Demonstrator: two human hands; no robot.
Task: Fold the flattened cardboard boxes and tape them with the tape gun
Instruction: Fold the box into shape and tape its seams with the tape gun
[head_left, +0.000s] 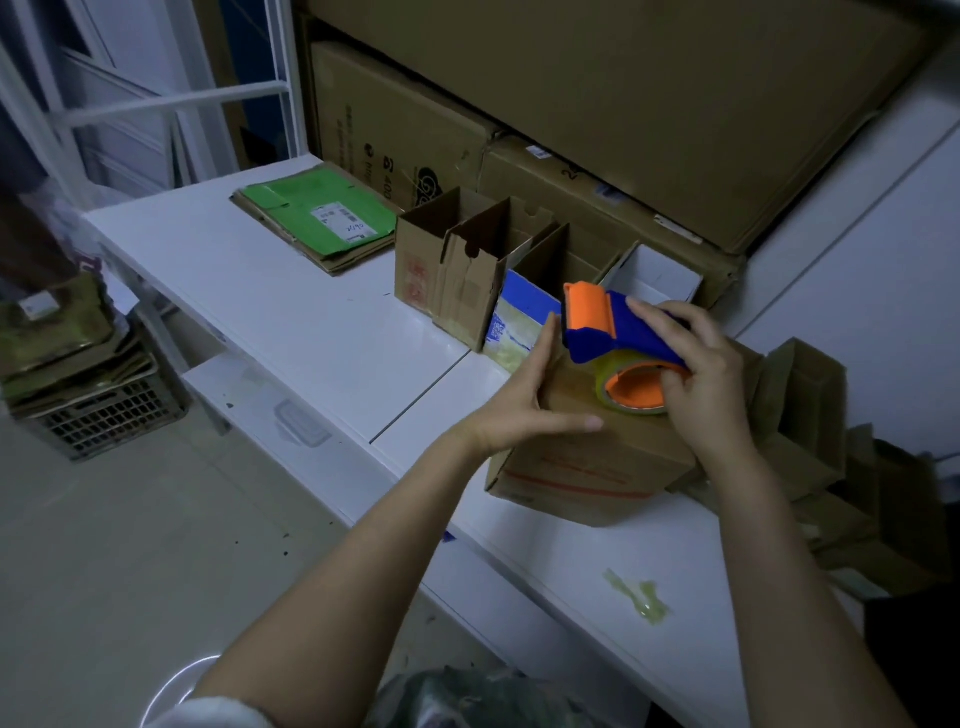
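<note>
White tabletop (311, 322) in a dim storeroom, with a tape scrap (636, 597) near the front edge. Just beyond it sits the folded box (587, 462). The left hand (524, 410), fingers straight, braces its left side, and the right hand (701, 374) clamps round the tape gun (618, 338) on top. Best bet: keep the flaps tight and run straight along the seam. Far left, flattened boxes (317, 218) wait.

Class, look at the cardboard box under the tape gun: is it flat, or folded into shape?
Folded into shape: the cardboard box shows a closed top and upright sides; the tape gun is held on top.
</note>
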